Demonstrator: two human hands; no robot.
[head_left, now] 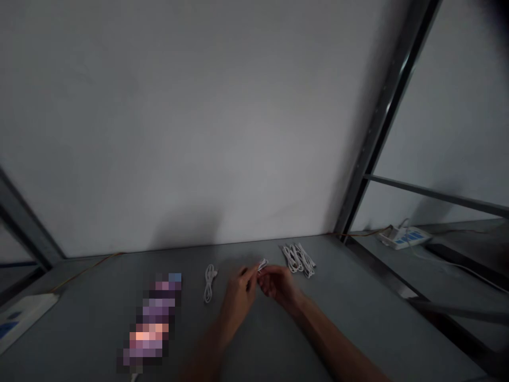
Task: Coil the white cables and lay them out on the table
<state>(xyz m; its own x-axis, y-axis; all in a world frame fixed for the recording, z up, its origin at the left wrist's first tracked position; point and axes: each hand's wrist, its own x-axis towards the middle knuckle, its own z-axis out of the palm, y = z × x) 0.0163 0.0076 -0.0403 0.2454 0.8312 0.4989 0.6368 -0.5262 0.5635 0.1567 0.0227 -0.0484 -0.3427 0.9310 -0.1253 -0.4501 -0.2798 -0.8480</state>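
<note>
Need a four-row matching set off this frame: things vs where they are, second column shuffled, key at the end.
Things
1. Single coiled white cable
2. Group of coiled white cables
3. Small looped white cable
4. Long flat black object

Places
A. At the fingertips of the left hand and right hand
B. On the adjoining grey shelf, beyond the dark metal upright
C. On the grey tabletop, right of both hands
D. On the grey tabletop, left of both hands

Pairs: 1-D, 2-C, 3-A, 4-B

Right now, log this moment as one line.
left hand + right hand: hold white cable | left of hands: coiled cable | right of hands: bundled cables
</note>
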